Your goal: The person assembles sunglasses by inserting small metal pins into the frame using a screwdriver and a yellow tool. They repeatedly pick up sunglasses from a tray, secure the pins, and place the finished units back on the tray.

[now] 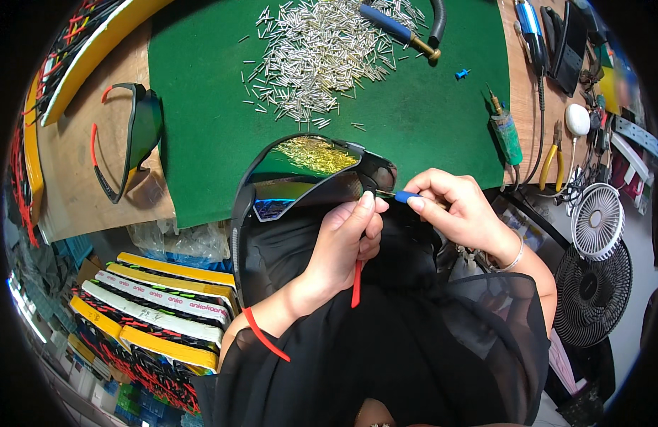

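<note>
while the left hand (347,238) fingers clamp the black mirrored-lens sunglasses (300,178), the right hand (460,210), at 3 o'clock, pinches a small blue-handled screwdriver (404,196) against the hinge.

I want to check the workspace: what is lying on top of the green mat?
On the green mat lie a heap of small silver pins, a blue-handled tool and a tiny blue part. The held sunglasses cover its near edge.

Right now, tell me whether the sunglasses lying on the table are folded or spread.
Spread: the sunglasses have both orange-tipped arms splayed out from the lens.
</note>
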`<state>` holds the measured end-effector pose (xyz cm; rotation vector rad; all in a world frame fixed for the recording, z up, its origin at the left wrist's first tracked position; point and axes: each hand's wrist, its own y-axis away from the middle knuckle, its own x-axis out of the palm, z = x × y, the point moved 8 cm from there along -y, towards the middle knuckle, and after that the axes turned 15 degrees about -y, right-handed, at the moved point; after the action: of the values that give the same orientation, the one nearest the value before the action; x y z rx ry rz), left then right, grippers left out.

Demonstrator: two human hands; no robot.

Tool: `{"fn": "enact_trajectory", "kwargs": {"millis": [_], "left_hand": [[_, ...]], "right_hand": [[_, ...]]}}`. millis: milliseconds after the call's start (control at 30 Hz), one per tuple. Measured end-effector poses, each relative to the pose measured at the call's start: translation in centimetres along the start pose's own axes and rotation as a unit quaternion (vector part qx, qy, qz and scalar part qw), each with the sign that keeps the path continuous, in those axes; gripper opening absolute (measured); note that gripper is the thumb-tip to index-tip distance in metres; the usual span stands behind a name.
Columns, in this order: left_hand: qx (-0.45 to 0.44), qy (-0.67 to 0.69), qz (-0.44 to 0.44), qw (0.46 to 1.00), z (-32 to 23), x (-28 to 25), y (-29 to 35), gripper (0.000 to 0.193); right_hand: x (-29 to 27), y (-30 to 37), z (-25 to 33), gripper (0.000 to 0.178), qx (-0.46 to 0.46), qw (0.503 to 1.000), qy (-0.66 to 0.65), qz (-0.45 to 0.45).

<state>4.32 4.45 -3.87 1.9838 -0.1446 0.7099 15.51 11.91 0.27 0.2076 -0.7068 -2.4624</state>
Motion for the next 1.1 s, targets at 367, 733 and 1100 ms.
{"fn": "enact_trajectory", "kwargs": {"millis": [367, 733, 1100], "left_hand": [[0.022, -0.050, 0.010, 0.998, -0.2, -0.4, -0.4, 0.028], [0.012, -0.043, 0.033, 0.998, 0.4, -0.3, -0.8, 0.031], [0.044, -0.077, 0.031, 0.996, -0.3, -0.5, -0.9, 0.031]], "right_hand": [[2.4, 1.0, 5.7, 0.016, -0.238, 0.886, 0.390, -0.082], [3.2, 1.0, 5.7, 0.014, -0.257, 0.875, 0.410, -0.024], [2.0, -0.3, 4.8, 0.013, -0.118, 0.955, 0.271, -0.036]]}}
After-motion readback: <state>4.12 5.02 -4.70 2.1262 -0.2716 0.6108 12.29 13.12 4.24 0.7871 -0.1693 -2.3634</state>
